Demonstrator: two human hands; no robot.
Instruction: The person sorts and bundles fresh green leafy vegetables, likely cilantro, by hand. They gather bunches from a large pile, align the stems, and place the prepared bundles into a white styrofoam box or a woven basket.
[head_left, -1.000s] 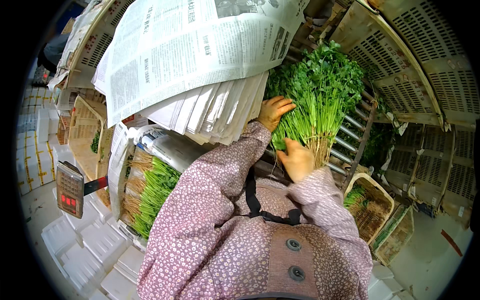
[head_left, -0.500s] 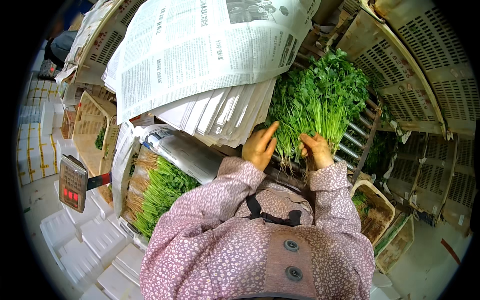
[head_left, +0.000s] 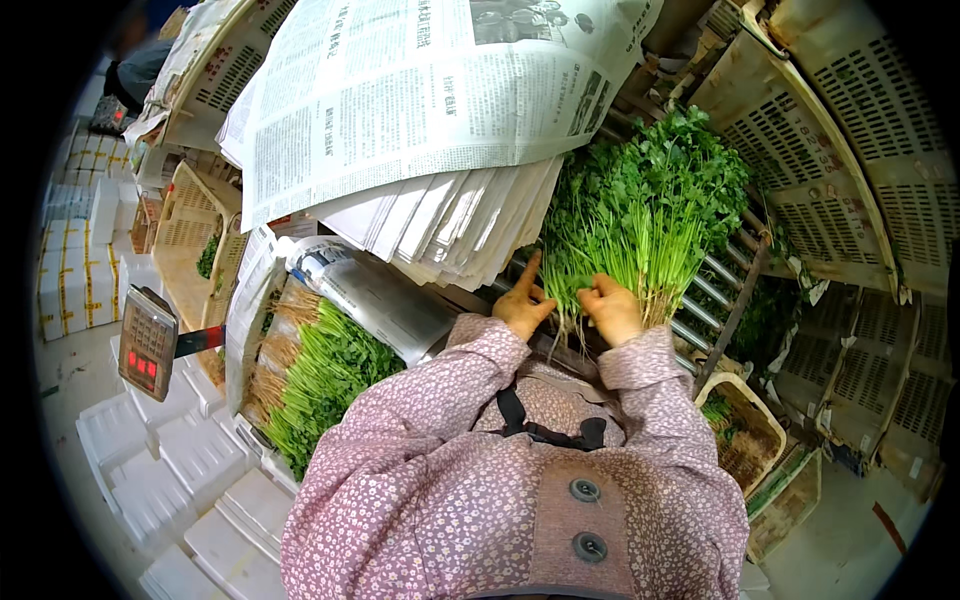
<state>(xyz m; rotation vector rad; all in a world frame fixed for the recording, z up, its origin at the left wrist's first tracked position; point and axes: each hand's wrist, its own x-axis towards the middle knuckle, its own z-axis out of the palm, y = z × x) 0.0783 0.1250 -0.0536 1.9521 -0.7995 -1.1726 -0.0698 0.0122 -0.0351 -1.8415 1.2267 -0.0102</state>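
A large bunch of leafy green herbs (head_left: 660,200) with pale stems and roots lies on a metal bar rack (head_left: 715,275). My left hand (head_left: 520,305) is at the bunch's lower left edge, index finger stretched out and thumb apart, holding nothing visible. My right hand (head_left: 610,310) has its fingers curled on the stems just above the roots, partly hiding what they grip. Beside the bunch, a thick stack of newspapers (head_left: 420,120) fills the upper middle. Below that lie a rolled paper (head_left: 365,295) and a row of packed herb bundles (head_left: 325,380) with roots facing left.
A scale display (head_left: 145,350) stands at the left, with white foam boxes (head_left: 170,450) below it. Perforated plastic crates (head_left: 840,130) line the right, and a soiled basket (head_left: 765,420) sits lower right. Part of another person (head_left: 145,70) shows at the upper left.
My left hand has drawn back from the leaves toward me and opened its fingers. My right hand remains on the stems, shifting slightly. The whole view has moved a little.
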